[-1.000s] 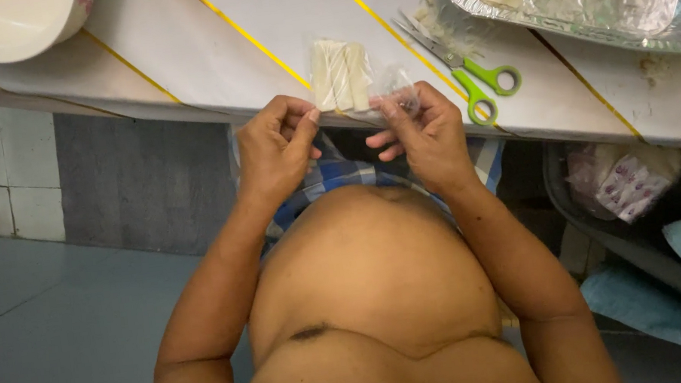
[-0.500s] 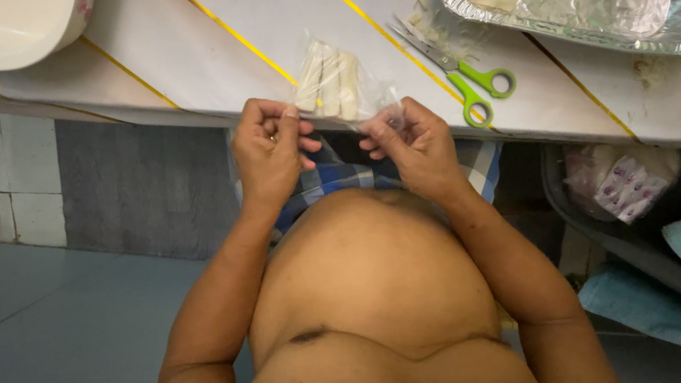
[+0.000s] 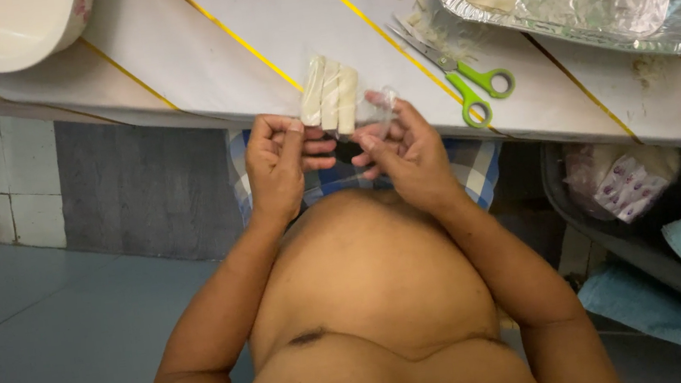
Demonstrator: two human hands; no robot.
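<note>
Both hands (image 3: 344, 152) pinched on clear bag of pale rolls (image 3: 331, 95).

A clear plastic bag of three pale rolls (image 3: 330, 95) is pinched at frame centre by the left hand (image 3: 281, 166) and right hand (image 3: 405, 151); green-handled scissors (image 3: 466, 85) are seen upper right.

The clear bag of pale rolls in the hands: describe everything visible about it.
The clear plastic bag is small, thin and see-through, holding three pale, cream-coloured rolls side by side, upright and roughly parallel. It is held over the near edge of the white table. The left hand pinches its lower left side, and the right hand grips the loose, crumpled plastic on its right. Nothing else touches it.
</note>
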